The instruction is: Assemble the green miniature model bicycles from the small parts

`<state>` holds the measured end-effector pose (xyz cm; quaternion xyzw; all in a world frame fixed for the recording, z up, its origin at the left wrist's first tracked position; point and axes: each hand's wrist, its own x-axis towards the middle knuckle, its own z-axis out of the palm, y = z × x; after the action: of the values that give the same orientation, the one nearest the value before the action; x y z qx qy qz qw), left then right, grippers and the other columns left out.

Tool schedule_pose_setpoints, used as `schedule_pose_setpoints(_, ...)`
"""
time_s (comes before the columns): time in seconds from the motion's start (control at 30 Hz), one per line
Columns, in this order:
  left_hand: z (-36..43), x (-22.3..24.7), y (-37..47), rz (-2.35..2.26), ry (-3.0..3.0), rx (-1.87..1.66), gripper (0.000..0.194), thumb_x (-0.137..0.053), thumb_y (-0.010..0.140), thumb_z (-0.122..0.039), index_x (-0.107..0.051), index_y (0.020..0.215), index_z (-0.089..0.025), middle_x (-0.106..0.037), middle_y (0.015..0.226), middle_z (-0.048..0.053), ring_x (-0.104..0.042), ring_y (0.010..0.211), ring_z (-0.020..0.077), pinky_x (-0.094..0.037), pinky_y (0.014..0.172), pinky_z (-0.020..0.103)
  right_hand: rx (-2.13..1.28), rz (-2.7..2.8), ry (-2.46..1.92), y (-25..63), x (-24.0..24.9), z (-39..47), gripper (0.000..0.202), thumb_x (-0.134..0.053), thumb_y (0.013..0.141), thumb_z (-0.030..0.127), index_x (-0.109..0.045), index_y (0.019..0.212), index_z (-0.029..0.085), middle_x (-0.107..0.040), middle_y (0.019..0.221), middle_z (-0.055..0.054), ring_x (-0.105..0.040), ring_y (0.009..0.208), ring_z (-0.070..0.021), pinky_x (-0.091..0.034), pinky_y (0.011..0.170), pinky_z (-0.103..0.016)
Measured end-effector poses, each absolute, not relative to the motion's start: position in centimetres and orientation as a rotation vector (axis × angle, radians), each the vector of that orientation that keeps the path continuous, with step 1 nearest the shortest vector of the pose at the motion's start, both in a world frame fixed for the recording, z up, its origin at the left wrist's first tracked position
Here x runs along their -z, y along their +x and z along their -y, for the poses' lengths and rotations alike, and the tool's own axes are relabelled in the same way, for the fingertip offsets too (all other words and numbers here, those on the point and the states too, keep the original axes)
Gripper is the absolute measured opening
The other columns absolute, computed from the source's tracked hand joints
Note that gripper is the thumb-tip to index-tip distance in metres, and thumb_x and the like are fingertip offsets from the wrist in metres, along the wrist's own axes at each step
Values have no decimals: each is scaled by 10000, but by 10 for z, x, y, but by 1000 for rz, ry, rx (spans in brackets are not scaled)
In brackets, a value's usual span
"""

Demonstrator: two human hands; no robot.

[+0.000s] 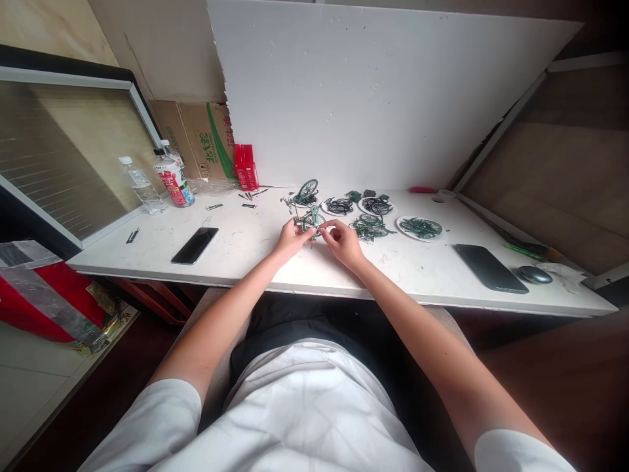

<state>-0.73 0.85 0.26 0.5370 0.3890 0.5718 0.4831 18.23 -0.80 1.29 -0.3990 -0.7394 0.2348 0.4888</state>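
A small green model bicycle with spoked wheels is between my two hands, just above the white table. My left hand is closed on its left side, thumb and fingers pinching the frame. On the other side, my right hand pinches with thumb and forefinger close to the wheel's middle; whatever small part sits in that pinch is too small to make out. Just beyond the model, a plate carries a green wheel and dark parts. Right of my right hand lie green bicycle frames.
Plates of black wheels, dark parts and green parts stand behind and to the right. A phone and bottles are at left. A dark flat device and a mouse lie right. A white board leans behind.
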Motion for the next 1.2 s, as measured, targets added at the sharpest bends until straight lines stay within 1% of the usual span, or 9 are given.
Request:
schedule_pose_setpoints(0.17,-10,-1,-8,-970,1313,-1374,452,-911,836,-320,-596,1121,-164,-802,1057,109,-763,723,172,-574,664,276,-552,1797,-965,182,-12,8,465,-595,1012,672,-709,1062,224,-544,531,38,-491,478,-165,-381,577,-313)
schedule_pose_setpoints(0.4,-9,-2,-7,-949,1303,-1389,485,-940,800,-336,-599,1103,-170,-797,1075,110,-762,789,186,-633,731,320,-527,1792,-995,182,-12,7,465,-609,1004,672,-723,1043,223,-549,531,33,-481,488,-167,-372,584,-317)
schedule_pose_setpoints(0.53,-7,-4,-6,-929,1299,-1411,482,-935,797,-308,-600,1112,-165,-796,1084,119,-771,897,215,-658,756,334,-534,1777,-1011,182,-11,7,419,-625,1005,630,-705,1015,219,-555,538,34,-474,497,-161,-363,588,-314)
schedule_pose_setpoints(0.63,-5,-6,-5,-914,1289,-1410,475,-927,802,-293,-596,1118,-165,-795,1080,117,-772,918,220,-658,751,326,-518,1782,-1011,182,-11,7,386,-625,1011,601,-691,1014,221,-521,535,44,-444,505,-156,-339,583,-309)
schedule_pose_setpoints(0.73,-3,-9,-5,-930,1280,-1385,472,-920,806,-299,-596,1124,-169,-794,1120,119,-774,889,210,-642,735,309,-508,1784,-1017,182,-11,8,392,-612,1016,611,-681,1017,225,-504,538,48,-425,509,-154,-322,572,-306)
schedule_pose_setpoints(0.87,-1,-13,-6,-946,1280,-1354,464,-916,807,-318,-603,1116,-169,-790,1167,125,-772,829,196,-610,704,295,-537,1788,-1007,182,-12,9,407,-600,1020,629,-671,1023,229,-541,547,38,-459,505,-158,-335,568,-305)
schedule_pose_setpoints(1.07,3,-17,-4,-959,1277,-1358,468,-923,799,-324,-604,1109,-178,-790,1197,136,-787,951,243,-620,738,313,-521,1823,-958,182,-10,9,364,-590,1031,591,-679,1049,239,-535,545,46,-462,499,-156,-345,579,-304)
schedule_pose_setpoints(1.2,5,-19,-2,-961,1268,-1360,452,-918,801,-310,-597,1088,-176,-791,1185,141,-791,981,261,-640,758,339,-511,1831,-965,182,-8,7,341,-600,1027,569,-687,1047,240,-516,548,51,-439,504,-153,-334,585,-304)
